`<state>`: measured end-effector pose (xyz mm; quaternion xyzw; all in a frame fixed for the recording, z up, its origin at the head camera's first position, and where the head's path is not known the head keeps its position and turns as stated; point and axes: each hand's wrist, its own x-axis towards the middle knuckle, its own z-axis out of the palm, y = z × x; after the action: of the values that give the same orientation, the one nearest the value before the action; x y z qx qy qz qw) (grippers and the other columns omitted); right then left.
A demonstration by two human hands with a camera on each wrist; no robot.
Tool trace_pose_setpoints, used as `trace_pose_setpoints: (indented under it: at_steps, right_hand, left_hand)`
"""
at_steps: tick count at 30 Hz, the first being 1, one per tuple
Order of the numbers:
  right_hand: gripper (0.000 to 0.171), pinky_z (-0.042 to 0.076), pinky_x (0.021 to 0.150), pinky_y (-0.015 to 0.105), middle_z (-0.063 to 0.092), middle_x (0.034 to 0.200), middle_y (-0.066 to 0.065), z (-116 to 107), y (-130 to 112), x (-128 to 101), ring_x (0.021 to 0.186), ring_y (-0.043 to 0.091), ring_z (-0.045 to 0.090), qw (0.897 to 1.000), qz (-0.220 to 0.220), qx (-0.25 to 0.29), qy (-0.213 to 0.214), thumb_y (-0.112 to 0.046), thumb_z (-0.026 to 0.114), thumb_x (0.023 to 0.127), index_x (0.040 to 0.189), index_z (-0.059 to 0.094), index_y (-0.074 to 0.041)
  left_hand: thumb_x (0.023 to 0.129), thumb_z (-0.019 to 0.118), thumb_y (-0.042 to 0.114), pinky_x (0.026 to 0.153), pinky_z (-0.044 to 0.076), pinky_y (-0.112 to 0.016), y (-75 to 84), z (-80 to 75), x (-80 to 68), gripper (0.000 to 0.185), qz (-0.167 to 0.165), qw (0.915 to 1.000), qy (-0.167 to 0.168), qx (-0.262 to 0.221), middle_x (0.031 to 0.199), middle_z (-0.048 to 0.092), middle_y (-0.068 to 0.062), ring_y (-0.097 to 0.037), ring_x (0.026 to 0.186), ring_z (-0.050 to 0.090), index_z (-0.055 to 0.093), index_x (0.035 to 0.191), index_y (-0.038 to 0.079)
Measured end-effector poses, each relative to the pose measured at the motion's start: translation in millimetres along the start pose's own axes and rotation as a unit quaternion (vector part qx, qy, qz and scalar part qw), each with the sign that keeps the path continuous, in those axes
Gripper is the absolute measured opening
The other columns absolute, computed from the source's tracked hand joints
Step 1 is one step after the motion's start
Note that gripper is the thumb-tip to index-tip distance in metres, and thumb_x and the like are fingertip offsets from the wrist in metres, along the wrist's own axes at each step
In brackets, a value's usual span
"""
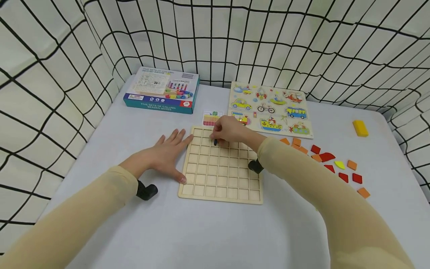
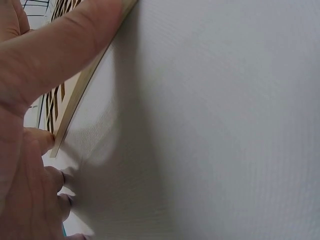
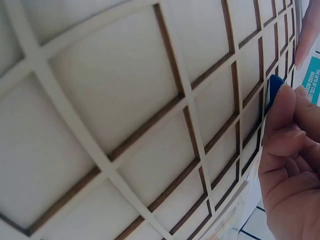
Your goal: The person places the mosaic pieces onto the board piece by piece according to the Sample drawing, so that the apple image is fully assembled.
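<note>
A square wooden grid board [image 1: 215, 181] lies flat in the middle of the table. My left hand [image 1: 168, 155] is spread along its left side, the thumb and forefinger touching the edge. In the left wrist view the thumb [image 2: 65, 50] reaches across to the board's rim. Over the board's upper rows, my right hand [image 1: 230, 129] pinches a small dark blue piece [image 3: 274, 90] between thumb and forefinger. The piece is right at the grid cells, partly hidden by the fingertips. A small card [image 1: 212, 117] with a coloured grid picture lies just behind the board.
A boxed bead set [image 1: 164, 89] lies at the back left, a wooden vehicle puzzle [image 1: 268, 108] at the back. Several red, orange and yellow tiles [image 1: 343, 177] are scattered on the right, with a yellow block [image 1: 360, 128] beyond. Black netting [image 1: 268, 41] surrounds the table.
</note>
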<state>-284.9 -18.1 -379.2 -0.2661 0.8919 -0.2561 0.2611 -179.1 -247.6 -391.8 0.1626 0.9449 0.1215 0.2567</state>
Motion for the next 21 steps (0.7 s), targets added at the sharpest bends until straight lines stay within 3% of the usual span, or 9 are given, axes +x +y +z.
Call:
trace_pose_setpoints:
  at_steps: [6,9,15,21]
  right_hand:
    - [0.01,0.051,0.08,0.03,0.072,0.091,0.005,-4,3,-4,0.082,0.017,0.063,0.998,-0.045,-0.042,-0.014,-0.013,0.065,0.101,0.103,0.074,-0.008]
    - [0.009,0.05,0.084,0.03,0.071,0.097,0.005,-3,5,-1,0.089,0.018,0.059,0.997,-0.059,-0.048,-0.032,-0.012,0.067,0.099,0.105,0.075,-0.009]
    - [0.008,0.052,0.087,0.029,0.072,0.099,0.004,1,2,2,0.091,0.017,0.06,0.994,-0.08,-0.06,-0.045,-0.012,0.067,0.1,0.102,0.075,-0.011]
    - [0.008,0.048,0.078,0.028,0.07,0.093,0.004,-2,5,-7,0.085,0.018,0.057,0.997,-0.053,-0.055,-0.014,-0.014,0.069,0.098,0.099,0.074,-0.008]
  left_hand:
    - [0.064,0.088,0.065,0.121,-0.002,-0.074,0.0,0.1,0.6,0.142,-0.001,1.0,0.004,0.004,0.172,-0.006,-0.022,-0.047,0.158,-0.009,0.005,0.165,0.01]
    - [0.064,0.088,0.066,0.121,-0.002,-0.074,0.4,-1.0,0.5,0.142,-0.002,1.0,0.002,0.003,0.172,-0.006,-0.022,-0.047,0.158,-0.009,0.006,0.165,0.01]
    - [0.064,0.088,0.066,0.121,-0.002,-0.074,0.5,-0.1,0.2,0.142,-0.001,1.0,0.0,0.001,0.172,-0.006,-0.023,-0.047,0.158,-0.009,0.005,0.165,0.01]
    - [0.064,0.088,0.065,0.121,-0.001,-0.074,0.4,-0.3,0.1,0.142,-0.001,1.0,0.005,0.002,0.171,-0.006,-0.023,-0.047,0.158,-0.009,0.006,0.165,0.009]
